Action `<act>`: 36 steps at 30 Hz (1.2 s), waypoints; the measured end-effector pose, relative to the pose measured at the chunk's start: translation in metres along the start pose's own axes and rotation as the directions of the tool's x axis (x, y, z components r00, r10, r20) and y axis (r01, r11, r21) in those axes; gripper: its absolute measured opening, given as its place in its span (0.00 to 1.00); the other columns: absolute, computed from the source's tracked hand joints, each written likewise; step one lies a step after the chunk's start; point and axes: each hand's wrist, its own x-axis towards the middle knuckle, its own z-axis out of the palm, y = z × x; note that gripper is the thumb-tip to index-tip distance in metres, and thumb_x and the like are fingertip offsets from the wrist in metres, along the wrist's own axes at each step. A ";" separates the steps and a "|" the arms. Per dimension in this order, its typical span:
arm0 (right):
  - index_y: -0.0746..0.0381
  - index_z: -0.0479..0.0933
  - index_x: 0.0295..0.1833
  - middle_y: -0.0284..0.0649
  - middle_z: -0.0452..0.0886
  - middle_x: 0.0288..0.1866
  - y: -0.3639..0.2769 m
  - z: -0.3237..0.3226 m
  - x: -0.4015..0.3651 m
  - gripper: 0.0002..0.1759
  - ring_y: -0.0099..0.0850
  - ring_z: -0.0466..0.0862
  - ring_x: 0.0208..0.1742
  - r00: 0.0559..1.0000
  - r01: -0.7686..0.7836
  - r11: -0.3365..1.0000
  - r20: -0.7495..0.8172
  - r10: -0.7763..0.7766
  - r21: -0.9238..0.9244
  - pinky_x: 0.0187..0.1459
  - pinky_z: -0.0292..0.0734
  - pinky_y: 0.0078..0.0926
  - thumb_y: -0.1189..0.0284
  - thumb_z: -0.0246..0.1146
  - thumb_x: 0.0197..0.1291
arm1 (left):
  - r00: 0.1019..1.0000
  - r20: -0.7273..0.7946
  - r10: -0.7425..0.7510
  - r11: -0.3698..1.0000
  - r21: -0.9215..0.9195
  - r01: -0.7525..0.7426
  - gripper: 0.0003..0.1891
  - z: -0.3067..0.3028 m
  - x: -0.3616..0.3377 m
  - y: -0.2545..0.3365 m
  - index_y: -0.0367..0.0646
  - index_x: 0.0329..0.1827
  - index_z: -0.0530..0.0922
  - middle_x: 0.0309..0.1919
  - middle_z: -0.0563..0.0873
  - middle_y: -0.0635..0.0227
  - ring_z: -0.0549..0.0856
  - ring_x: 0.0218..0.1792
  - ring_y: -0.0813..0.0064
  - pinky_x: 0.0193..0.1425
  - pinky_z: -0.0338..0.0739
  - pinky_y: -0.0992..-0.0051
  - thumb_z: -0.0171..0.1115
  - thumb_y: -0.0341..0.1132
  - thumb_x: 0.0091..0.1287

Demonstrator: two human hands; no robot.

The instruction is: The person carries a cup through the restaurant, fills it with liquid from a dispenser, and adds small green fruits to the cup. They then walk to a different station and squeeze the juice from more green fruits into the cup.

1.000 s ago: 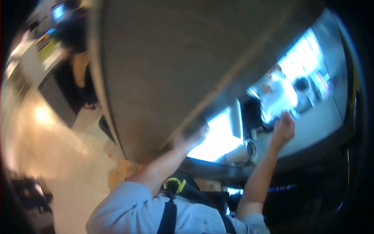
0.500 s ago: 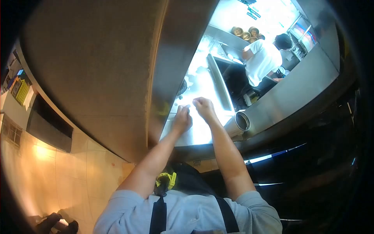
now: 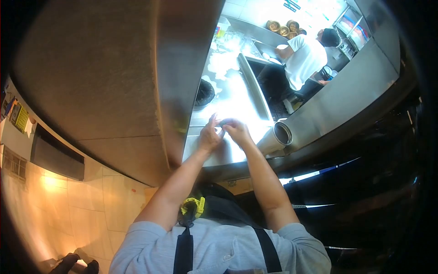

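Left hand (image 3: pixel 210 137) has met right hand (image 3: pixel 237 131) over counter (image 3: pixel 230 96).

both hands (image 3: pixel 223 130) meet over the steel counter (image 3: pixel 237 98).

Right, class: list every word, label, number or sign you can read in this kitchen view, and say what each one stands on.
No text here can be read for certain.
Blue sign at the top of the view: lettering too small and blurred.
Small label on the brown box below the steel counter: a dark mark, unreadable.
Screens beyond the co-worker: washed out, nothing legible.
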 end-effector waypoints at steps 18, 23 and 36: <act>0.62 0.71 0.66 0.42 0.83 0.47 -0.014 -0.017 -0.010 0.20 0.33 0.83 0.46 0.989 -0.132 0.464 0.082 0.125 0.876 0.44 0.80 0.32 0.68 0.57 0.73 | 0.996 -0.071 0.049 0.999 0.000 -0.050 0.26 -0.005 0.001 0.008 0.41 0.67 0.72 0.50 0.88 0.54 0.89 0.49 0.63 0.45 0.84 0.69 0.67 0.36 0.66; 0.62 0.77 0.59 0.38 0.83 0.48 -0.045 -0.033 -0.022 0.14 0.31 0.83 0.49 0.993 -0.115 0.394 0.102 0.054 0.912 0.50 0.79 0.28 0.70 0.60 0.72 | 0.997 -0.080 -0.014 1.000 0.016 0.016 0.21 -0.005 0.002 0.006 0.41 0.64 0.74 0.49 0.88 0.55 0.89 0.47 0.63 0.42 0.84 0.69 0.61 0.30 0.67; 0.64 0.69 0.68 0.44 0.80 0.57 -0.100 -0.181 -0.053 0.23 0.30 0.82 0.54 0.973 -0.070 0.921 -0.176 0.147 0.383 0.56 0.81 0.25 0.77 0.63 0.69 | 0.996 -0.071 -0.049 0.998 0.047 0.052 0.15 0.023 0.002 -0.030 0.36 0.55 0.80 0.53 0.85 0.49 0.85 0.54 0.53 0.58 0.80 0.63 0.59 0.31 0.67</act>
